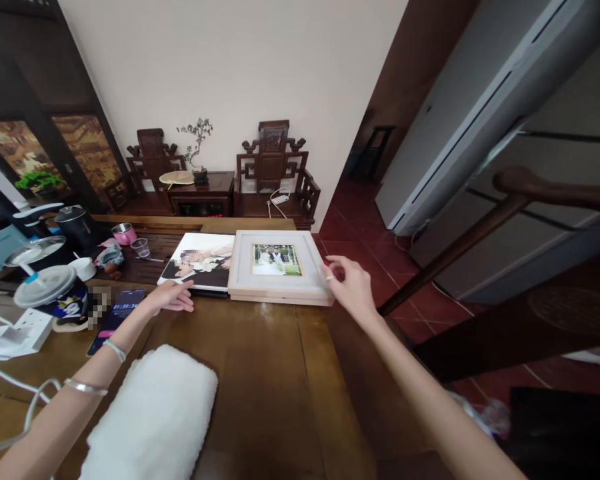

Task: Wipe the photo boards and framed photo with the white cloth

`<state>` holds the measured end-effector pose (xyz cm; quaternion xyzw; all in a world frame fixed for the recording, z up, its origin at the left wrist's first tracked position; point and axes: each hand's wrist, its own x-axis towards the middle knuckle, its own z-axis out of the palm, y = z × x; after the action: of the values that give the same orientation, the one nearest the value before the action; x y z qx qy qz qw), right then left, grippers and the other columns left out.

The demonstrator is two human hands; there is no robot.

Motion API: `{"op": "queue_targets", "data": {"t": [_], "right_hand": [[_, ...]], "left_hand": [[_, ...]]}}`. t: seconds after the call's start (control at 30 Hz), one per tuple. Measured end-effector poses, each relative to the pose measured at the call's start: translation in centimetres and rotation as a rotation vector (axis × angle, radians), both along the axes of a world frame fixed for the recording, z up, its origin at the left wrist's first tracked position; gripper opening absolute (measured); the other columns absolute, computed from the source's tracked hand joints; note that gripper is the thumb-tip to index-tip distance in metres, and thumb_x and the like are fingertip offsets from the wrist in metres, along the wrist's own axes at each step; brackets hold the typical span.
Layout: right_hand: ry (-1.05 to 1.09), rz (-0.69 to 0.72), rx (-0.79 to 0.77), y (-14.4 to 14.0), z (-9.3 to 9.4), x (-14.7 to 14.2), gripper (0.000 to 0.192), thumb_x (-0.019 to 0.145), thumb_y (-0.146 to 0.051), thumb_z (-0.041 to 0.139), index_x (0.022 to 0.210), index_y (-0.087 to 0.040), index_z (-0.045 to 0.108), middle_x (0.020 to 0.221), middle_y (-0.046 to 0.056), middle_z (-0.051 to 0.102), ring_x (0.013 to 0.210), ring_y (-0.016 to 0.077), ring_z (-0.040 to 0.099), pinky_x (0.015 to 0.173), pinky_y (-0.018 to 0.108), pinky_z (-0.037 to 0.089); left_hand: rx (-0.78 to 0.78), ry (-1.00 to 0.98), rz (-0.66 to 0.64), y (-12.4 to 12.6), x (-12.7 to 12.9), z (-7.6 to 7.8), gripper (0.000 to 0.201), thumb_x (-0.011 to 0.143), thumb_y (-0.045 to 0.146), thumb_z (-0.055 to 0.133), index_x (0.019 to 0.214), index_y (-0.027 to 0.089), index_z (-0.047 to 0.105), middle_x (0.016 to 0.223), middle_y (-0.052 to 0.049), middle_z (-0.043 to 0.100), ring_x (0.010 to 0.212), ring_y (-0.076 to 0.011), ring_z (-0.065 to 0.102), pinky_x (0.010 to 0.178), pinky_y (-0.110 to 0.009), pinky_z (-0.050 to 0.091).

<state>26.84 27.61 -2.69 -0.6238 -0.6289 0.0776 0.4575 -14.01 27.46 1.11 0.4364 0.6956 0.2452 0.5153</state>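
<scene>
A wooden picture frame (241, 270) with a small photo of two people in its middle lies flat on the table, its thick pale edge facing me. Left of it, against its side, is a photo album (207, 275) with a large picture on its cover. My left hand (171, 297) is at the album's near left corner, fingers stretched out and holding nothing. At the right edge of the picture frame is my right hand (353, 285), thumb and forefinger apart, fingertips at or touching the edge. A folded white towel (153, 413) lies nearer to me.
On the left of the wooden table (265, 373) are a phone (117, 317), a lidded drink cup (53, 293), a power strip (23, 337) with white cables, a pink mug (124, 233) and a small clear cup (141, 248). A wooden chair (455, 247) stands at the right.
</scene>
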Motion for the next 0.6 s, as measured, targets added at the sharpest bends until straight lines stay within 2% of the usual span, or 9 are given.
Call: {"op": "queue_targets", "data": {"t": [0.1, 0.2, 0.37, 0.6], "right_hand": [[0.213, -0.049, -0.193, 1.1, -1.7, 2.7, 0.039, 0.076, -0.039, 0.06, 0.105, -0.013, 0.066, 0.1, 0.014, 0.069, 0.098, 0.0301, 0.061, 0.095, 0.05, 0.041], [0.309, 0.017, -0.292, 1.7, -3.4, 2.5, 0.04, 0.079, -0.046, 0.055, 0.095, -0.013, 0.07, 0.094, 0.014, 0.072, 0.092, 0.03, 0.065, 0.088, 0.047, 0.047], [0.413, 0.106, -0.325, 2.0, -4.9, 0.8, 0.038, 0.079, -0.044, 0.056, 0.102, -0.017, 0.07, 0.089, 0.008, 0.075, 0.089, 0.0267, 0.067, 0.081, 0.039, 0.052], [0.459, 0.093, -0.343, 2.1, -5.3, 1.2, 0.04, 0.076, -0.038, 0.055, 0.106, -0.015, 0.069, 0.093, 0.007, 0.075, 0.095, 0.0276, 0.066, 0.085, 0.039, 0.05]], "left_hand": [[0.142, 0.128, -0.086, 1.1, 2.4, 0.8, 0.033, 0.078, 0.042, 0.069, 0.069, 0.011, 0.062, 0.066, -0.01, 0.072, 0.05, -0.0169, 0.067, 0.048, -0.019, 0.045], [0.268, 0.231, -0.162, 2.7, 5.6, 1.0, 0.028, 0.076, 0.036, 0.07, 0.062, 0.014, 0.06, 0.062, -0.005, 0.069, 0.052, -0.0162, 0.065, 0.055, -0.021, 0.045], [0.395, 0.382, -0.207, 5.5, 9.8, 0.5, 0.023, 0.07, 0.033, 0.072, 0.06, 0.017, 0.059, 0.063, -0.005, 0.067, 0.078, -0.0227, 0.066, 0.063, -0.023, 0.043], [0.421, 0.529, -0.235, 7.2, 11.8, -0.1, 0.028, 0.063, 0.032, 0.075, 0.053, 0.018, 0.053, 0.067, -0.009, 0.067, 0.089, -0.0279, 0.064, 0.07, -0.026, 0.044]]}}
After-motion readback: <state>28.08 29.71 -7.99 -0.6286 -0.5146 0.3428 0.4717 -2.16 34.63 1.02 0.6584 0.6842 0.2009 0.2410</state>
